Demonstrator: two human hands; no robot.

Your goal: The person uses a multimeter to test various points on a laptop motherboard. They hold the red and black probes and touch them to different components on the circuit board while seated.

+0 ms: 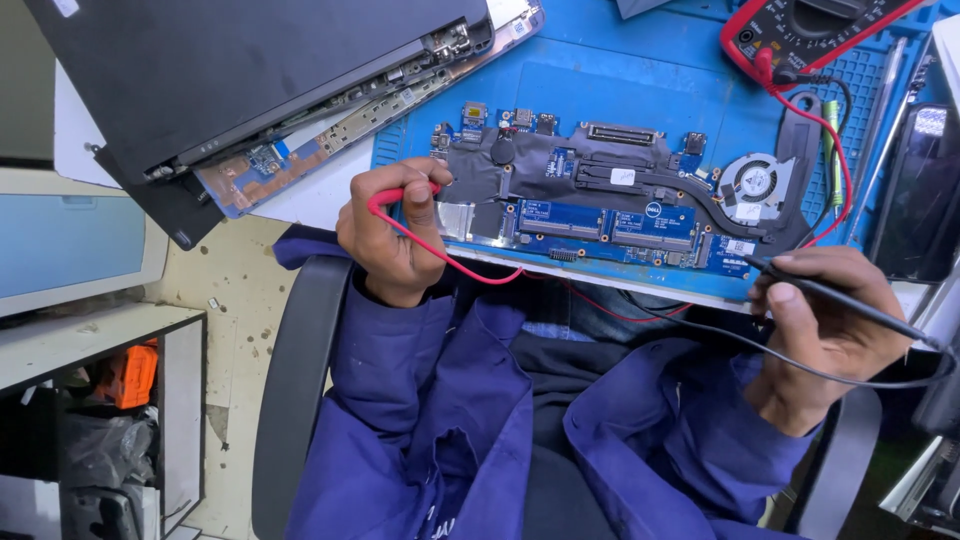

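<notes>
The circuit board (610, 205) is long and flat. It is blue and black, with many small parts on it. It lies flat on a blue mat, close to the near edge of the desk. A round fan sits at its right end, and a dark bent pipe runs from the fan across the board.

The red probe (400, 195) is a thin red stick with a red wire. Its tip points at the left end of the board.

The black probe (850, 300) is a thin black stick with a black wire. It lies slanted, and its tip touches the board's right end.
</notes>
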